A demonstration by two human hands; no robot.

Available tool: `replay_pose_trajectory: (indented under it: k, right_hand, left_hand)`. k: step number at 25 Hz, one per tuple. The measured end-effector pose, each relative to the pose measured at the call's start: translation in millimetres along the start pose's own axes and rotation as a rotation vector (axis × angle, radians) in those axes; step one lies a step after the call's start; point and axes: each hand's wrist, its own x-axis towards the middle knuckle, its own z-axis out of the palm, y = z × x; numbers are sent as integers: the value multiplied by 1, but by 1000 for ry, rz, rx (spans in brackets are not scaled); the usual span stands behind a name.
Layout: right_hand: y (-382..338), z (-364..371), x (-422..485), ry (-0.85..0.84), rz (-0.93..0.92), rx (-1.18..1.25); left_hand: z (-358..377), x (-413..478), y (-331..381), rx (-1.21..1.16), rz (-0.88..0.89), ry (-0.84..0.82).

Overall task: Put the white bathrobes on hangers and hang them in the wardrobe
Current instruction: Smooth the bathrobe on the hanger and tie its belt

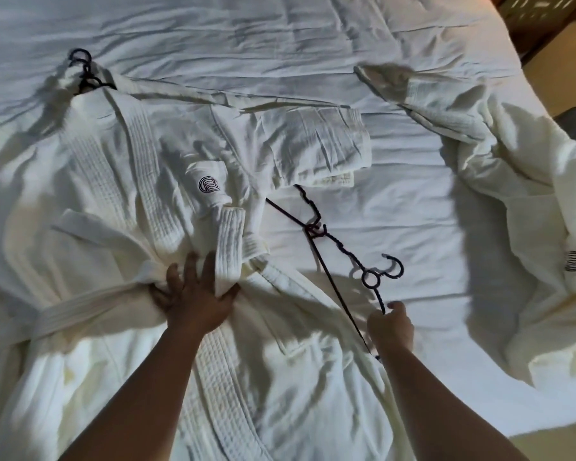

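Observation:
A white bathrobe (120, 181) with a dark chest logo lies spread on the bed, a dark hanger (85, 73) in its collar at the upper left. My left hand (193, 294) rests on the robe's waist and grips the belt where it is tied. A second dark hanger (343, 254) lies loose on the sheet to the right of the robe. My right hand (391, 324) pinches that hanger near its hook. Another white bathrobe (512, 194) lies crumpled at the bed's right edge.
The bed (280, 38) is covered by a wrinkled white sheet. Past its rounded right edge I see tan floor (559, 78) and dark wooden furniture (542, 21) at the top right corner.

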Motion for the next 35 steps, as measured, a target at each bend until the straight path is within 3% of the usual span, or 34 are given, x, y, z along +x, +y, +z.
replay_pose_trajectory:
  k: [4, 10, 14, 17, 20, 22, 24, 26, 30, 33, 35]
  right_hand:
    - [8, -14, -6, 43, 73, 53]
    - [46, -48, -22, 132, 380, 171]
    - [-21, -39, -46, 170, 146, 328]
    - [-82, -24, -62, 97, -106, 313]
    - [-152, 0, -69, 51, -270, 234]
    - [-211, 22, -72, 40, -407, 200]
    - [-273, 47, -75, 46, -518, 154]
    - [-329, 69, -79, 82, -623, 83]
    - [-441, 132, -73, 191, -867, -131]
    - [-509, 170, -70, 230, -998, -265]
    - [-542, 189, -70, 231, -1098, -284]
  left_hand:
    - [-1, 1, -1, -1, 7, -3]
    - [-6, 1, 0, 31, 27, -78]
    - [-21, 0, 2, 14, 40, -145]
    - [-45, -1, 2, 15, 66, -382]
    - [-92, -3, -16, -231, 83, -574]
    - [-138, 12, -39, -539, 86, -627]
    - [-179, 40, -70, -990, -15, -522]
    - [-202, 86, -107, -1185, -75, -214]
    - [-184, 228, -189, -919, -137, 354]
    - [-165, 329, -224, -685, -63, 581]
    - [-154, 380, -235, -555, 0, 639]
